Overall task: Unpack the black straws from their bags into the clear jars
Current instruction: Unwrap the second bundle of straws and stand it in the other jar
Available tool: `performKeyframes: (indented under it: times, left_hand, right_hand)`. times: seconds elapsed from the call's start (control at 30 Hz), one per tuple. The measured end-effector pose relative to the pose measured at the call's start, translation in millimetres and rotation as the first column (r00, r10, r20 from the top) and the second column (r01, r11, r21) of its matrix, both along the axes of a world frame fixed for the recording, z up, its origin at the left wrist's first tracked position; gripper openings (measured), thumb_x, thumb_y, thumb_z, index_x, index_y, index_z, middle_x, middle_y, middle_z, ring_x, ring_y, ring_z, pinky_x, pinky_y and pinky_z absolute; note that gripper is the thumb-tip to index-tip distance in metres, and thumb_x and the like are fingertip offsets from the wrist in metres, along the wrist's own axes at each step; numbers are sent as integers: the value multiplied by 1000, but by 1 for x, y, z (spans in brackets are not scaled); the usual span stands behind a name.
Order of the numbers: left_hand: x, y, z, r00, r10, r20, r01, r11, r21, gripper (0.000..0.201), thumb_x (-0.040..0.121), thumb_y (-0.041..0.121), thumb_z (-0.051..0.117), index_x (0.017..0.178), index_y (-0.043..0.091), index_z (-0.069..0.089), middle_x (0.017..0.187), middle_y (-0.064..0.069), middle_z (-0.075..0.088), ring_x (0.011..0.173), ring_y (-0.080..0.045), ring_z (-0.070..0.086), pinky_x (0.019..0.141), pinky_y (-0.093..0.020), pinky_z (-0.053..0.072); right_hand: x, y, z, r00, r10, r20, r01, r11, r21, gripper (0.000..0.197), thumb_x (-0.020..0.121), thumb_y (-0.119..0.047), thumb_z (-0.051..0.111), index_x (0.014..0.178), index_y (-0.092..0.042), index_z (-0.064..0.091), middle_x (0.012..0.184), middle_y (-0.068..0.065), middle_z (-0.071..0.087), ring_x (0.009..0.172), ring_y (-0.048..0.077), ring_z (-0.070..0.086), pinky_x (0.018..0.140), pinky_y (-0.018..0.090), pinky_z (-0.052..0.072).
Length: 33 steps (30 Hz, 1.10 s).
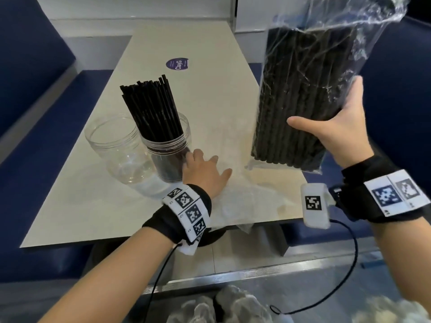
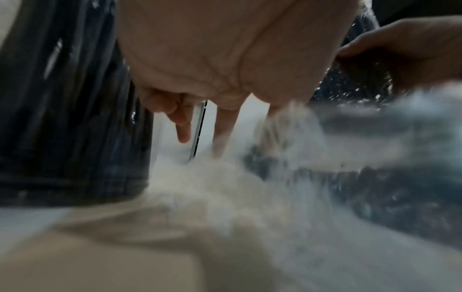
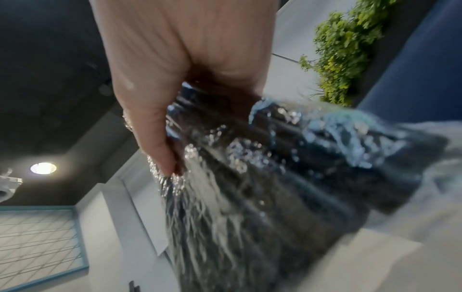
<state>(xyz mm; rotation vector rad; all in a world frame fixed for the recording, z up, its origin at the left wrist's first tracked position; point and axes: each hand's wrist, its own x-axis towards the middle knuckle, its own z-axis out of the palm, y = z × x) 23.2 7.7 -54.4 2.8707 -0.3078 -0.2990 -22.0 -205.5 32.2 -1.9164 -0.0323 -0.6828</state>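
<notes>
My right hand (image 1: 335, 127) grips a clear bag of black straws (image 1: 300, 96), held upright above the table's right side; in the right wrist view the thumb and fingers (image 3: 155, 138) wrap the bag of black straws (image 3: 250, 187). A clear jar (image 1: 168, 145) filled with black straws (image 1: 151, 108) stands on the table, and an empty clear jar (image 1: 116, 145) stands to its left. My left hand (image 1: 205, 171) lies with spread fingers beside the filled jar (image 2: 70, 118), over an empty clear plastic bag (image 1: 233, 183). The left hand's fingers (image 2: 222, 128) point down toward that crumpled plastic (image 2: 250, 177).
The beige table (image 1: 93, 206) has a purple round sticker (image 1: 177, 64) near its far end. Blue bench seats (image 1: 35, 113) flank it on both sides. Crumpled clear bags (image 1: 233, 306) lie near me below the table's front edge.
</notes>
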Motion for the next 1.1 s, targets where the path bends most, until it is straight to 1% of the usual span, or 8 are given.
performKeyframes:
  times: [0.17, 0.27, 0.33, 0.5, 0.63, 0.87, 0.97, 1.1]
  left_hand:
    - [-18, 33, 30, 999, 45, 9, -37, 909, -414, 42, 93, 42, 48, 127, 17, 55, 122, -6, 51, 122, -24, 41, 99, -32, 35]
    - [-24, 58, 56, 998, 62, -14, -55, 718, -694, 47, 85, 45, 60, 125, 23, 52, 112, 1, 58, 99, -14, 54, 73, -14, 45]
    - [-27, 75, 74, 998, 41, 43, 8, 631, -776, 67, 72, 52, 71, 129, 29, 45, 114, 7, 57, 100, -6, 55, 70, -10, 43]
    - [-35, 97, 91, 984, 101, 144, 68, 535, -842, 93, 44, 47, 85, 122, 37, 35, 111, 29, 52, 103, 20, 52, 91, -8, 44]
    - [-32, 117, 72, 945, 288, 154, 3, 464, -886, 77, 53, 23, 90, 118, 26, 49, 112, 17, 61, 109, -2, 59, 97, -30, 50]
    - [-34, 150, 28, 951, 310, 15, -134, 453, -881, 74, 50, 23, 92, 112, 28, 52, 107, 17, 63, 105, -3, 60, 95, -32, 49]
    - [-35, 156, 11, 948, 315, -44, -188, 444, -876, 82, 42, 39, 89, 115, 22, 55, 112, 10, 66, 109, -10, 61, 97, -37, 49]
    - [-35, 163, -5, 939, 332, -88, -247, 473, -846, 67, 54, 19, 90, 110, 25, 53, 106, 10, 64, 108, -14, 60, 99, -40, 48]
  right_hand:
    - [7, 25, 21, 980, 182, 75, -182, 983, -10, 77, 64, -5, 82, 118, -25, 31, 118, -15, 45, 115, -8, 49, 100, 15, 40]
    - [16, 46, 28, 944, 322, 70, -324, 946, 17, 78, 62, -4, 82, 117, -28, 32, 121, -10, 47, 117, -1, 51, 102, 23, 43]
    - [22, 66, 28, 909, 415, 46, -417, 907, 58, 81, 60, -5, 83, 118, -27, 31, 121, -6, 49, 116, 2, 53, 100, 25, 45]
    - [33, 122, 21, 797, 599, -71, -598, 800, 38, 87, 63, -14, 80, 129, -24, 25, 131, -3, 45, 121, -2, 48, 102, 20, 43]
    - [44, 149, 16, 710, 663, -238, -691, 721, -54, 89, 70, -23, 72, 141, -11, 21, 132, -10, 44, 116, -11, 47, 101, 13, 42]
    - [61, 168, 36, 679, 716, -166, -734, 653, -187, 77, 68, -31, 77, 128, -16, 32, 134, -6, 39, 123, 9, 48, 102, 19, 43]
    - [63, 177, 32, 633, 744, -211, -771, 582, -260, 77, 67, -31, 76, 131, -25, 33, 133, -7, 40, 124, -1, 43, 101, 11, 39]
    - [63, 176, 27, 636, 706, -312, -761, 508, -404, 49, 70, -35, 74, 116, -33, 55, 134, -7, 41, 124, -6, 39, 104, 7, 31]
